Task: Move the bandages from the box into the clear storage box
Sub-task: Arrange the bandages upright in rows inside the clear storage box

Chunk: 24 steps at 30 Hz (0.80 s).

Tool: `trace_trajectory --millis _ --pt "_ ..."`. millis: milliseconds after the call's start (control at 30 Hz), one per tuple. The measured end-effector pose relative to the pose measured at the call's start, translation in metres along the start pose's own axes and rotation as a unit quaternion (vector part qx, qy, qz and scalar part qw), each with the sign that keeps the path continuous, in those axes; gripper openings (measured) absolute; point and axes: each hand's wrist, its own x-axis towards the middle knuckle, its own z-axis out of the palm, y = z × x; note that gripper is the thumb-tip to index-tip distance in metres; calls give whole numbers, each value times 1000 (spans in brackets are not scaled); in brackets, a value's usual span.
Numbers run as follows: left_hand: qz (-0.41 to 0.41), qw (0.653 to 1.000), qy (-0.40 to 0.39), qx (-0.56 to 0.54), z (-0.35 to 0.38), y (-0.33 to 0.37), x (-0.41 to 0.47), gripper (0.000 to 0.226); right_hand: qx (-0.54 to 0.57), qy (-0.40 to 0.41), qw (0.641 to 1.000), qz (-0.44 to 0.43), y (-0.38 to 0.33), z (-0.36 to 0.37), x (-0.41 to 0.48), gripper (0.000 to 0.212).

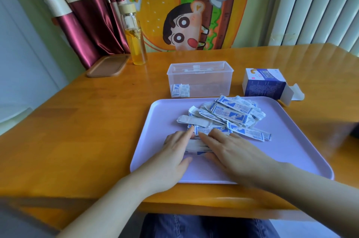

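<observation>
Evidently to square a batch for lifting, the left hand (174,152) and right hand (235,152) press straight, unclenched fingers against a small stack of white-and-blue wrapped bandages (196,147) on the lilac plastic tray (155,121), near the clear plastic storage box (202,80).

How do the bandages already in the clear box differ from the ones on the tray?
The bandages in the clear storage box are few; the pile on the purple tray is large. The boxed ones stand upright at the left end; the pile lies flat in a loose heap. Both have white-and-blue wrappers.
</observation>
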Motion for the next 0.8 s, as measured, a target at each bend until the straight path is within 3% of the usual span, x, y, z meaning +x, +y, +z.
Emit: trace_trajectory --millis 200,333,433,633,733,800 --pt "4 999 -27 18 4 2 3 56 -32 31 999 -22 -2 1 -1 44" --pt "1 1000 -8 6 5 4 2 52 138 -46 989 27 0 -4 4 33" --pt "4 1000 11 13 5 4 1 51 218 -26 974 50 1 -3 7 18" --pt "7 996 90 18 -10 15 -1 40 291 7 954 77 5 -23 17 5" --pt "-29 995 67 -61 -38 20 8 25 317 33 945 75 13 -50 27 6" --pt "-77 978 -25 -191 -56 27 15 23 340 31 938 64 17 -66 35 8"
